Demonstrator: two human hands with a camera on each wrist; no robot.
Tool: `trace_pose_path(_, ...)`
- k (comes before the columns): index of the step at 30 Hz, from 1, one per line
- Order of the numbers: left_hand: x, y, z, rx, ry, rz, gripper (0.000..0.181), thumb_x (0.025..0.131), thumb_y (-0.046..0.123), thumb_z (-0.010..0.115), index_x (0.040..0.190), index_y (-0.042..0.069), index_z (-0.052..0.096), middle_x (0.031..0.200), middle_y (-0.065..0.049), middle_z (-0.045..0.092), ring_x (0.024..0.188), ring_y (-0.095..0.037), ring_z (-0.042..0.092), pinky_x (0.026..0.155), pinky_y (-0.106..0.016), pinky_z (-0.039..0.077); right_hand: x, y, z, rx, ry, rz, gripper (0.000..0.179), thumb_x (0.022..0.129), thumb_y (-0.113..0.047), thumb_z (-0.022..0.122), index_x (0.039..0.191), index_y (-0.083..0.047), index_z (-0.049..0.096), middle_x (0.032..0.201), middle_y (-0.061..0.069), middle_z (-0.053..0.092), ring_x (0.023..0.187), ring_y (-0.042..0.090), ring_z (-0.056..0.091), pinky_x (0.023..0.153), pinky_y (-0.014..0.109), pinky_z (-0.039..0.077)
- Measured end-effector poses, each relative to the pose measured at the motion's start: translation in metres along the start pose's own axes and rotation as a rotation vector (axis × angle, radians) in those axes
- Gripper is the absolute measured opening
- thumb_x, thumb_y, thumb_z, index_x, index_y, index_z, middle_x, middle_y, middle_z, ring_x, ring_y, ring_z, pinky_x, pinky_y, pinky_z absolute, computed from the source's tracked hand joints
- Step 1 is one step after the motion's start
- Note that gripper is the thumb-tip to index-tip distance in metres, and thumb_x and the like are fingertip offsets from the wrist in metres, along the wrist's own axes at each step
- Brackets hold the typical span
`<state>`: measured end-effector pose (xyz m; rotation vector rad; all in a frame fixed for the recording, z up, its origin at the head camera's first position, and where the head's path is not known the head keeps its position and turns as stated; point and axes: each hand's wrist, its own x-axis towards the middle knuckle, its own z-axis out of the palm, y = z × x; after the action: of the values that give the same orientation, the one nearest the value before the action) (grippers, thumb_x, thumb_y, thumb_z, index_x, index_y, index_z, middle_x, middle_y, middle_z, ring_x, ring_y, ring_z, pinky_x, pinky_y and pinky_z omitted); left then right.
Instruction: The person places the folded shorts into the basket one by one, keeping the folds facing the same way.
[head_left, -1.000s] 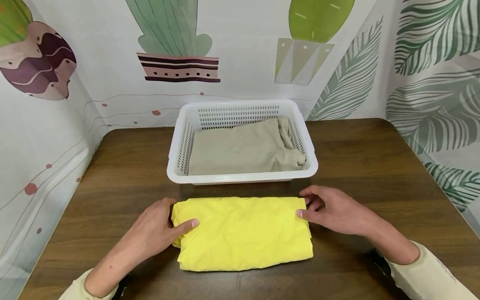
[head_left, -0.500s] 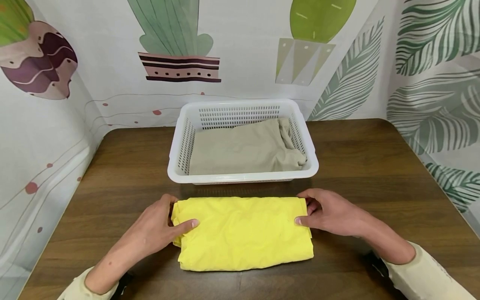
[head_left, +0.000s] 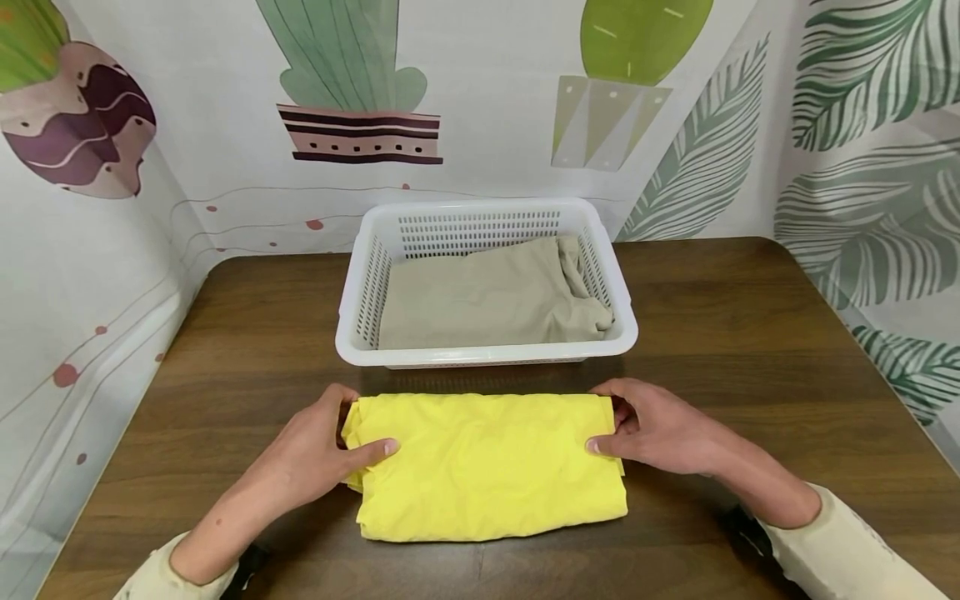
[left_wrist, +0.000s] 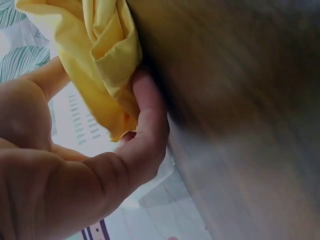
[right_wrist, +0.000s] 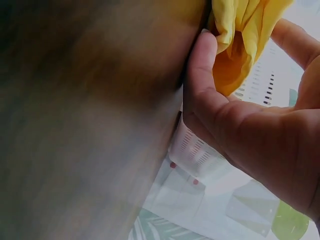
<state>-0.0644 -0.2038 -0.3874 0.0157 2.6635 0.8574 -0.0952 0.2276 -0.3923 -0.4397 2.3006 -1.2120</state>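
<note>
A folded yellow cloth (head_left: 487,467) lies flat in a rectangle on the table, in front of the basket. My left hand (head_left: 318,454) grips its left end, thumb on top and the other fingers around the edge. In the left wrist view, fingers (left_wrist: 150,105) reach beneath the layered folds of the cloth (left_wrist: 107,55). At the opposite end my right hand (head_left: 656,425) holds the cloth the same way, thumb pressed on the upper face. The right wrist view shows fingers (right_wrist: 202,62) tucked under the yellow layers (right_wrist: 240,45). Fingertips under the cloth are hidden in the head view.
Just behind the cloth stands a white perforated plastic basket (head_left: 480,357), with a folded beige-grey cloth (head_left: 480,304) inside. Everything sits on a dark brown wooden table (head_left: 247,333). A white hanging (head_left: 495,100) printed with cacti and leaves backs the table.
The right hand has moved slightly left, its thumb further onto the cloth and its fingers closer around the edge. The left hand and the cloth stay almost where they were.
</note>
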Motion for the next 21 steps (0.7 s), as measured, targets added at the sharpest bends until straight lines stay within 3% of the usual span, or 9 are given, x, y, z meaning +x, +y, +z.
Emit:
trace_pose_path(5,0.0011,0.0003,-0.0018,-0.034,-0.025,-0.019,0.092,0.082,0.063,0.086,0.141,0.005,0.045,0.113,-0.008,0.067,0.092,-0.023,0.061,0.075,-0.037,0.052,0.0003,0.0013,0.0017,0.008,0.007,-0.004,0.061,0.09,-0.024,0.086,0.134,0.005,0.056,0.101,0.011,0.066,0.087,0.025,0.068,0.073,0.029,0.059)
trace_pose_path(10,0.0002,0.0001,-0.0009,-0.102,-0.057,-0.034,0.104,0.077,0.063,0.089,0.146,0.004,0.039,0.125,-0.012,0.064,0.107,-0.027,0.062,0.088,-0.044,0.055,0.0,0.0022,0.0032,0.006,0.018,-0.014,0.057,0.09,-0.023,0.087,0.13,0.002,0.056,0.102,0.011,0.065,0.087,0.024,0.067,0.072,0.03,0.058)
trace_pose_path(14,-0.0014,0.0,0.0002,-0.147,-0.068,-0.017,0.109,0.076,0.059,0.092,0.149,0.003,0.035,0.127,-0.013,0.063,0.114,-0.028,0.062,0.097,-0.048,0.054,-0.0007,0.002,0.0044,0.018,0.017,-0.007,0.057,0.09,-0.023,0.086,0.131,0.001,0.054,0.108,0.012,0.065,0.093,0.024,0.07,0.074,0.031,0.06)
trace_pose_path(21,-0.0013,0.0007,0.0016,-0.17,-0.087,0.018,0.106,0.076,0.055,0.094,0.15,0.003,0.039,0.119,-0.006,0.066,0.111,-0.022,0.062,0.098,-0.044,0.052,-0.0025,0.0004,0.0057,0.06,-0.008,-0.002,0.06,0.091,-0.021,0.086,0.136,0.0,0.051,0.119,0.014,0.064,0.102,0.023,0.073,0.077,0.034,0.062)
